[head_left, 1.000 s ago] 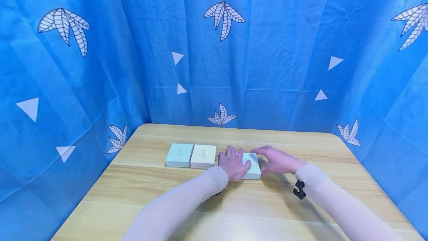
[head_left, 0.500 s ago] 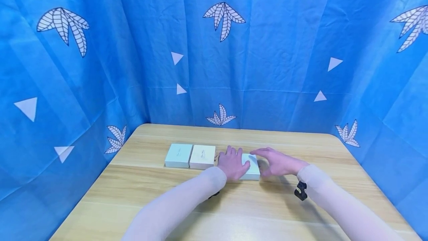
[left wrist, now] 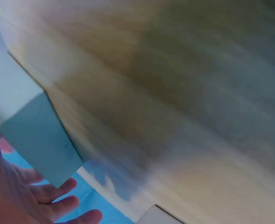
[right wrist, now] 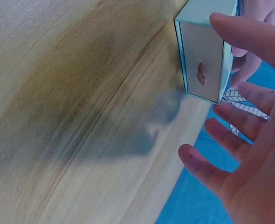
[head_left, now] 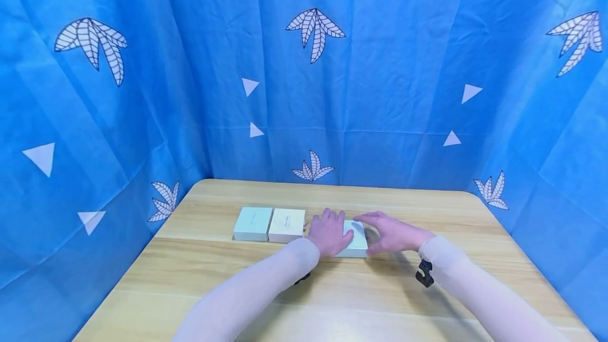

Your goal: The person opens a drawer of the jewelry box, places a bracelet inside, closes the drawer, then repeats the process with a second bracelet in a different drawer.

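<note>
A pale mint drawer-style box [head_left: 355, 240] lies on the table right of centre. My left hand [head_left: 326, 235] covers its left part, thumb on the top and fingers stretched away; the left wrist view shows these fingers reaching past the box's [left wrist: 42, 140] far corner. Beside the right end is my right hand [head_left: 398, 233], thumb and fingers spread around that end. From the right wrist, the thumb overlaps the box edge, but contact is unclear, and a small ribbon tab [right wrist: 201, 74] sticks out of the box's pale end face. Nothing is between the right fingers.
Two similar boxes stand side by side to the left: a mint box [head_left: 253, 224] and a cream box [head_left: 287, 225]. They rest on the wood-grain table [head_left: 214, 278]. A blue patterned curtain [head_left: 394, 67] surrounds its back and sides.
The head view has tilted slightly upward, so the scene sits a little lower. Both hands keep nearly the same pose at the box; the right thumb is slightly closer to its near corner.
</note>
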`<state>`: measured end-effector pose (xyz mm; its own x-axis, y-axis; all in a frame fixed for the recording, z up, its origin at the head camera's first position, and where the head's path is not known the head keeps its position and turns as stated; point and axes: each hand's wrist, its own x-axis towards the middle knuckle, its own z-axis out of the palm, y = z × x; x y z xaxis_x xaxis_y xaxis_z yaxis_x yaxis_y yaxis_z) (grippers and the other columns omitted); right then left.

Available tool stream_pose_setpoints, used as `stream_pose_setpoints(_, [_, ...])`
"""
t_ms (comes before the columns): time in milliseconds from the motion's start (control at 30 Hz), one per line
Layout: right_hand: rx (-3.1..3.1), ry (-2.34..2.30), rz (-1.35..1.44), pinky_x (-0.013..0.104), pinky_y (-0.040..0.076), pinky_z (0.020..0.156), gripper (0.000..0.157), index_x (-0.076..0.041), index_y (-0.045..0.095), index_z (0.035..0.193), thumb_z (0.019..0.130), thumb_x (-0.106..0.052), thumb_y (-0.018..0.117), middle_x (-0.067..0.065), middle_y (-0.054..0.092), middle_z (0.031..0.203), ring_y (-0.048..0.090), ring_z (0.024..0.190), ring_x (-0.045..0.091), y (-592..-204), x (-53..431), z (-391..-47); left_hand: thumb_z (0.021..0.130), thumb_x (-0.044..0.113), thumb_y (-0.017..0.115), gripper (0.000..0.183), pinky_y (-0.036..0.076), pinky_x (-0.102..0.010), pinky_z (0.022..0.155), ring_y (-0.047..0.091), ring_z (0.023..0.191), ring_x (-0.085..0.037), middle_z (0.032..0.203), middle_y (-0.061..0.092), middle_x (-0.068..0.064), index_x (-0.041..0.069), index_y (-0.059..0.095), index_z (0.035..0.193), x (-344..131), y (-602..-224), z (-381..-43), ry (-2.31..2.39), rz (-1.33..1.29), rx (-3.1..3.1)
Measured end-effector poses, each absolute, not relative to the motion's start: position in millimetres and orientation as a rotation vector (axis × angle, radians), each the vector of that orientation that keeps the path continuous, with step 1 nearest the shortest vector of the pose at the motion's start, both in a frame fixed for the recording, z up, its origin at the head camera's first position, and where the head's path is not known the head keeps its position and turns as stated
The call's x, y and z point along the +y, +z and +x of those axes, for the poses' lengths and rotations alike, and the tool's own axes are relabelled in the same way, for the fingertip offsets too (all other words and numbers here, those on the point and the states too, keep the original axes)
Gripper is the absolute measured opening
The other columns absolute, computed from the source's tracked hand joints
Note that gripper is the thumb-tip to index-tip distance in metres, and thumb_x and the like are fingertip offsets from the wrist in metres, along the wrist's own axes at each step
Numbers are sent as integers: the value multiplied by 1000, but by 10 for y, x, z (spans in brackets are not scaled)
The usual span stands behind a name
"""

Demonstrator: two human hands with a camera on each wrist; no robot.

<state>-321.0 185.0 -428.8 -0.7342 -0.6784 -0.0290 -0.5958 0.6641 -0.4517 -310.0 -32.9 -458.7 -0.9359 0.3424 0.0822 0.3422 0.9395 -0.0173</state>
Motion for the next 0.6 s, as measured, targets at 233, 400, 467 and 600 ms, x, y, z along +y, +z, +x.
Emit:
stream_pose_setpoints(233, [2689,-628,-1055,64,39,108,91,-11,41,154,76,-29,86,14,47,153,42,138,38,-4288,1847,-3216,98,65,35,75,41,-51,111,46,136,-27,145,55,-7,14,41,152,-386,-4468,-3106,-20,-622,-3012])
stream_pose_setpoints(400, [2695,-615,-1040,62,39,109,92,-12,41,154,77,-30,86,13,45,154,41,139,37,-4300,1841,-3228,94,73,39,84,34,-56,116,39,145,-29,153,49,-7,16,39,155,-478,-4362,-3094,-48,-727,-3061])
stream_pose_setpoints(467, [2695,-610,-1035,61,39,110,91,-13,40,155,77,-30,85,12,45,155,41,140,36,-4311,1842,-3233,90,77,43,90,31,-57,118,36,147,-30,155,47,-6,17,37,156,-517,-4330,-3083,-61,-764,-3089])
stream_pose_setpoints(600, [2693,-620,-1025,61,39,110,91,-13,41,154,76,-31,85,12,45,154,40,140,36,-4318,1841,-3233,80,84,52,103,30,-58,118,35,148,-28,156,45,-5,19,34,158,-580,-4305,-3069,-61,-824,-3112])
